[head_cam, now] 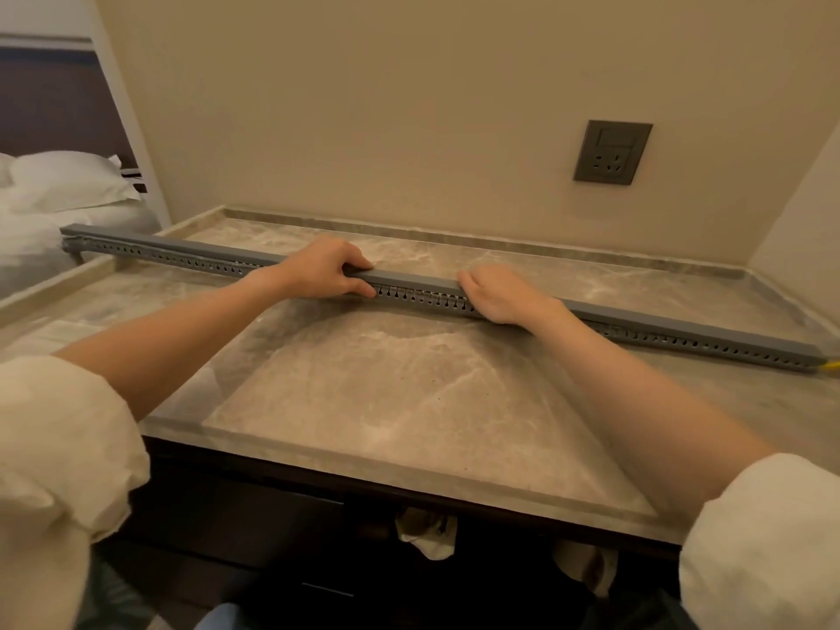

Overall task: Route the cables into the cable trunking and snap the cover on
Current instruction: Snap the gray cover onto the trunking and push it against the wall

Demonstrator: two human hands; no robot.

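Note:
A long grey slotted cable trunking [418,298] lies across the marble desk from far left to right. Its flat grey cover [409,278] sits along the top. My left hand [325,268] grips the trunking just left of its middle, fingers curled over the cover. My right hand [497,293] presses on it just right of the middle, thumb on the top. A bit of yellow cable [831,365] sticks out of the right end. The cables inside are hidden, apart from faint glints through the slots.
The marble desk top [386,393] has a raised rim along the back and sides. A grey wall socket [611,152] sits on the wall at the back right. A bed with a white pillow [68,179] is beyond the desk's left end.

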